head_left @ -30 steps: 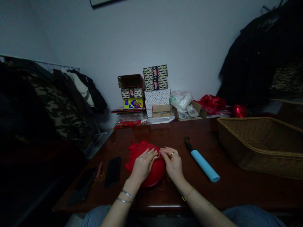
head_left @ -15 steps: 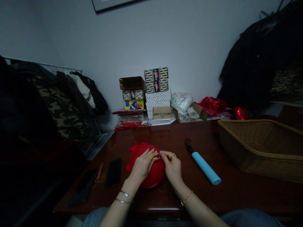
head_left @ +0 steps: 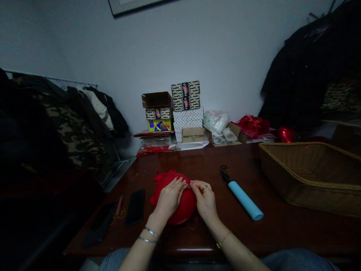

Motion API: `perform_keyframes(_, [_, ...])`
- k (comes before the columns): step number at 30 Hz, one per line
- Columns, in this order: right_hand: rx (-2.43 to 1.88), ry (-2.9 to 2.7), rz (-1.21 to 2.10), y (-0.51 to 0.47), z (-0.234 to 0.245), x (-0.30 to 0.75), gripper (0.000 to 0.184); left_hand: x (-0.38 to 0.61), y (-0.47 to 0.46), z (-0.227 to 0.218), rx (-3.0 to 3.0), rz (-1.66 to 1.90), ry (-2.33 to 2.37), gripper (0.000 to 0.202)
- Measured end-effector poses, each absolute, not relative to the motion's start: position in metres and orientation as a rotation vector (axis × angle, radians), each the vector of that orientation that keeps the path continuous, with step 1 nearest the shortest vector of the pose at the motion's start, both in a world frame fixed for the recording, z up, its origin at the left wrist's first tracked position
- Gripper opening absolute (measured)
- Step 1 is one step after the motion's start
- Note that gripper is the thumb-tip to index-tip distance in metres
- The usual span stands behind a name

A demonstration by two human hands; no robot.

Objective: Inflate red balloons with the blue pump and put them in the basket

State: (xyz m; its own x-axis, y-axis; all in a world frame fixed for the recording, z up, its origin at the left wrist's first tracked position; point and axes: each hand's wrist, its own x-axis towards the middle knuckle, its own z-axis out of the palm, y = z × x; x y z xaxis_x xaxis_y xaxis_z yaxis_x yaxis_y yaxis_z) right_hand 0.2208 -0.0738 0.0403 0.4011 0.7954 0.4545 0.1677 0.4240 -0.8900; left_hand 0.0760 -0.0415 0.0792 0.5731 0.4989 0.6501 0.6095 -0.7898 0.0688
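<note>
A round red balloon-like object [head_left: 184,205] lies on the dark wooden table [head_left: 197,162] in front of me. My left hand [head_left: 170,197] rests on top of it, fingers curled and pinching at its upper edge. Just to the right, my right hand [head_left: 205,199] pinches the same spot with thumb and forefinger; a ring shows on one finger. The fingertips of both hands meet at a small thing I cannot make out. Behind the hands, a heap of flat red pieces [head_left: 165,176] pokes out.
A light blue hand pump [head_left: 243,198] with a black nozzle lies to the right. A large wicker basket [head_left: 310,177] fills the right side. Two dark phones [head_left: 134,206] and a pink pen [head_left: 118,204] lie at left. Stacked boxes [head_left: 186,113] and bags line the wall.
My hands have barely moved; the right hand has curled in slightly closer to the left at the top of the red object.
</note>
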Motion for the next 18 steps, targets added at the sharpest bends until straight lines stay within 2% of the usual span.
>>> perform_keyframes(7, [-0.887,-1.228,0.817,-0.085,0.045,0.235,0.031,0.078,-0.042,0.077,-2.649,-1.046,-0.890,0.020])
perform_keyframes(12, [-0.739,-1.164,0.875,-0.086,0.057,0.236,0.028,0.081,-0.046,0.080,-2.655,-1.033,-0.871,0.019])
perform_keyframes(15, [-0.743,-1.138,0.798,-0.080,0.060,0.235,0.027,0.082,-0.048,0.081,-2.685,-1.013,-0.863,0.019])
perform_keyframes(18, [-0.933,-1.201,0.501,-0.074,0.059,0.234,0.027,0.082,-0.050,0.082,-2.722,-1.016,-0.842,0.020])
